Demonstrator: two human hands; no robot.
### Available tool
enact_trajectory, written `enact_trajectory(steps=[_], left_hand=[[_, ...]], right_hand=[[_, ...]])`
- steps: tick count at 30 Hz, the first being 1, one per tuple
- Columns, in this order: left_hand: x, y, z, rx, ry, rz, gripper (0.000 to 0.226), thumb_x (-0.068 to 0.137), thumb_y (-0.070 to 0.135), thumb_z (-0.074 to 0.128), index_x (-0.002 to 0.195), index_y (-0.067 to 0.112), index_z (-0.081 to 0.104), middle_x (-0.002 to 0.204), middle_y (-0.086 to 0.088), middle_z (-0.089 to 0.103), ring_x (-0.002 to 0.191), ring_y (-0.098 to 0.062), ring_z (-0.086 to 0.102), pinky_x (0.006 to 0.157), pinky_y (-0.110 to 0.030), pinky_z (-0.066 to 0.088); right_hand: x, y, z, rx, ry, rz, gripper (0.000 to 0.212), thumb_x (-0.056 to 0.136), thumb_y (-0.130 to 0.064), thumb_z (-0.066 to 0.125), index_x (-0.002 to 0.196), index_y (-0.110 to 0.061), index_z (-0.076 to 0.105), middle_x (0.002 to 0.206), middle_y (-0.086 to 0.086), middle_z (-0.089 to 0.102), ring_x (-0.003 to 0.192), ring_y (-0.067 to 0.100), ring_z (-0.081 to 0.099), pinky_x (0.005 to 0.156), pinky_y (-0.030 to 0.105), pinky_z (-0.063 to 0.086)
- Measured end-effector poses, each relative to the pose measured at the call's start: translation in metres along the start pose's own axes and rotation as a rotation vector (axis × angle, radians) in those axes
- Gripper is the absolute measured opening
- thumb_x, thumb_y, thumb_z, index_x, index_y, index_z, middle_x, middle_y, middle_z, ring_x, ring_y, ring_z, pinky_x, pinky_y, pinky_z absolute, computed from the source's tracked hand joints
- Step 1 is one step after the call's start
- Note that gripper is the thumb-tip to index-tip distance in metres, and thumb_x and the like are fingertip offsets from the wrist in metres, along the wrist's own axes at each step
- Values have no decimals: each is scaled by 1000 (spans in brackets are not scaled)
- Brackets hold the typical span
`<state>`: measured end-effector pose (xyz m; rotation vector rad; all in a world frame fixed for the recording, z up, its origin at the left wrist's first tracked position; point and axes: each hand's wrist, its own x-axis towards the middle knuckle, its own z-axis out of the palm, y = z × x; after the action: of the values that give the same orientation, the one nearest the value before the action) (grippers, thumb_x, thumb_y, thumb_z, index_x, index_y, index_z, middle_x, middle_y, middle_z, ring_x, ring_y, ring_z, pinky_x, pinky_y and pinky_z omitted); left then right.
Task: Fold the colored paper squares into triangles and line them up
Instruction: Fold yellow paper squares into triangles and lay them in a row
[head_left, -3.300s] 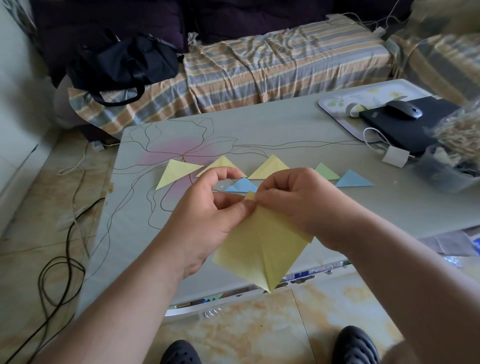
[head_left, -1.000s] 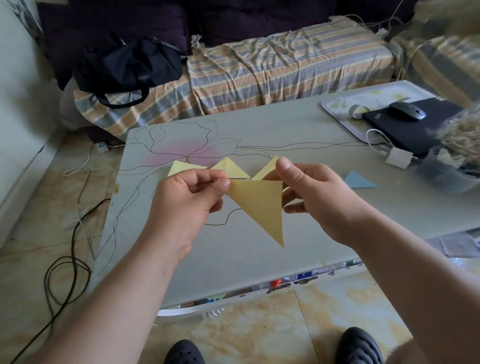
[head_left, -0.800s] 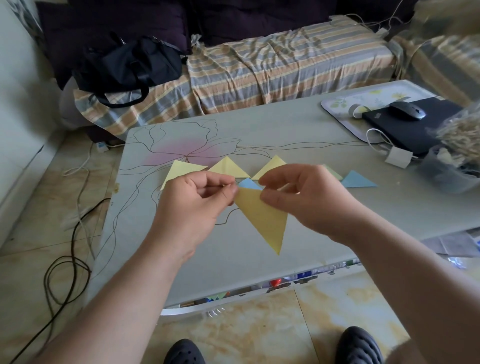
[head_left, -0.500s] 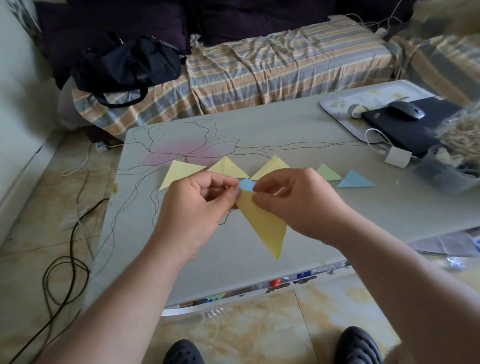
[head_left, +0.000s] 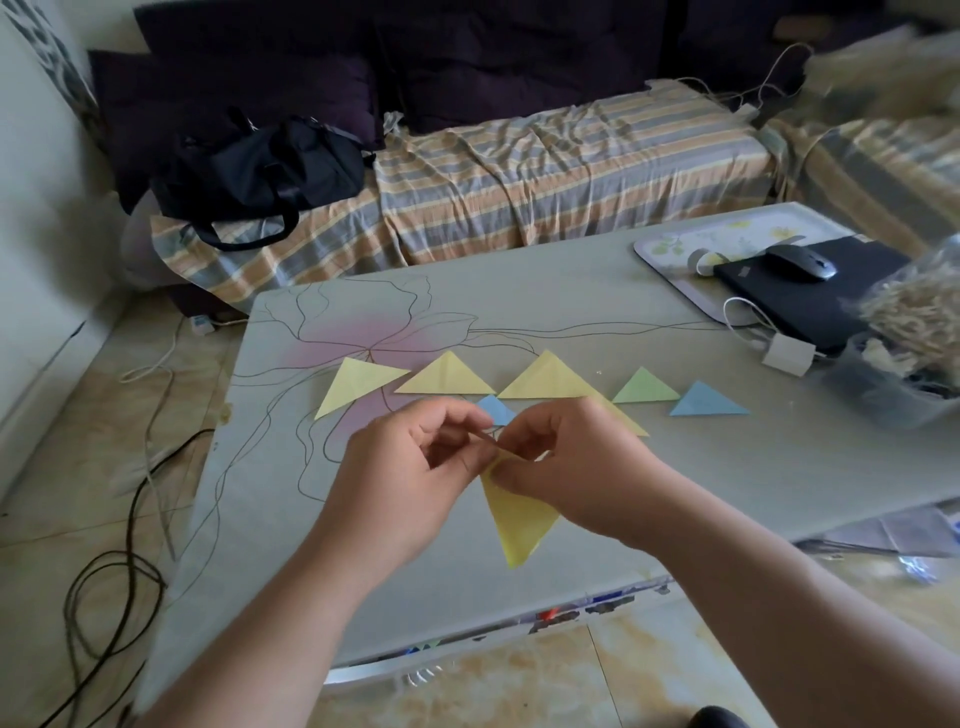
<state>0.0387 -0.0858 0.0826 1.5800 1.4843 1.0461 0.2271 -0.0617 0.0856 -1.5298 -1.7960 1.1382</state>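
While we look down over both forearms, our left hand (head_left: 410, 467) and right hand (head_left: 566, 462) meet above the table (head_left: 779, 467), and together they pinch the top corner of a folded yellow paper triangle (head_left: 519, 525). Our left thumb and forefinger are curled onto that corner from the left, and our right fingers (head_left: 511, 474) are curled onto it from the right, so the two hands touch at the paper. Below them the triangle hangs point downward, lifted off the table top. Behind our hands, finished pieces lie flat in a row across the table: a yellow triangle at the left end (head_left: 358, 384), a second yellow triangle (head_left: 447, 376) just beside it, a third yellow triangle (head_left: 545, 378) next, then a green triangle (head_left: 644, 388) and a blue triangle (head_left: 707, 401) toward the right. A small blue piece (head_left: 496, 408) peeks out just above our fingers, and a yellow edge (head_left: 623, 418) shows past our right knuckles; we cannot tell their full shapes. Farther right on the table we see a flowered tray (head_left: 670, 249) with a black laptop (head_left: 810, 301) lying partly on it, a computer mouse (head_left: 802, 262) on top of the laptop and a white charger (head_left: 787, 358) beside it. Beyond the table stands a sofa under a striped cover (head_left: 545, 171), with a black bag (head_left: 260, 166) on it.
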Motion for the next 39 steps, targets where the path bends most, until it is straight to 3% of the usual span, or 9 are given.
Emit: enact_trajectory(steps=[4,7,10,16,21,26,32,36,39], left_hand=[[2,5,2,-281,51,-107,21,90,13,79,99,31,76,89,-2,80,85,-21,75,89,-41,58],[5,2,1,-461,63,-200,14,81,22,81,94,17,78,89,-13,77,82,-25,72,87,-40,62],[4,4,1,-525,-9,-238,9,89,19,73,90,11,75,85,-13,76,77,-21,72,72,-28,59],[10,3,-9,-568,105,-224,12,92,10,72,82,15,77,84,-13,76,78,-23,72,81,-36,63],[11,-1,-10,-489,106,-183,3,80,24,80,78,24,81,86,-11,76,82,-25,68,96,-47,60],[7,-4,-9,-185,46,-100,8,93,22,78,88,28,80,89,0,80,85,-22,75,96,-53,59],[-3,11,-2,40,-83,-63,24,90,37,80,104,34,60,82,12,78,80,-29,68,77,-46,56],[-3,11,-2,52,-84,-55,34,87,40,82,109,38,56,83,12,79,80,-22,70,76,-39,55],[-2,4,2,-21,-91,-62,19,91,42,79,106,37,70,88,8,80,86,-24,75,87,-46,60]], right_hand=[[0,-2,-1,108,-31,37,27,87,-47,77,80,-21,73,62,-8,55,54,11,42,51,28,36],[-1,-5,0,179,-25,58,21,91,-44,75,82,-26,77,64,-8,58,56,11,45,54,28,37],[-4,-9,0,222,-36,50,18,93,-42,75,84,-28,79,69,-4,64,61,12,49,59,30,39],[-1,-4,-6,112,-5,30,19,94,-43,73,79,-34,79,63,-4,65,57,14,48,51,26,37],[-1,1,-11,40,-33,33,23,96,-45,69,83,-30,80,73,5,70,47,4,44,44,19,35],[1,2,-9,149,27,-11,10,89,-40,79,98,-36,79,82,-26,72,65,-5,58,60,13,45],[2,-5,-4,223,-20,-27,7,90,-35,78,85,-30,81,81,0,76,70,7,63,75,35,56],[1,-7,-3,246,-22,-27,15,91,-29,77,78,-22,79,69,-6,72,64,8,60,69,32,51],[4,-5,-3,310,66,-36,19,93,-28,76,75,-20,76,62,-7,68,64,22,51,65,40,44]])
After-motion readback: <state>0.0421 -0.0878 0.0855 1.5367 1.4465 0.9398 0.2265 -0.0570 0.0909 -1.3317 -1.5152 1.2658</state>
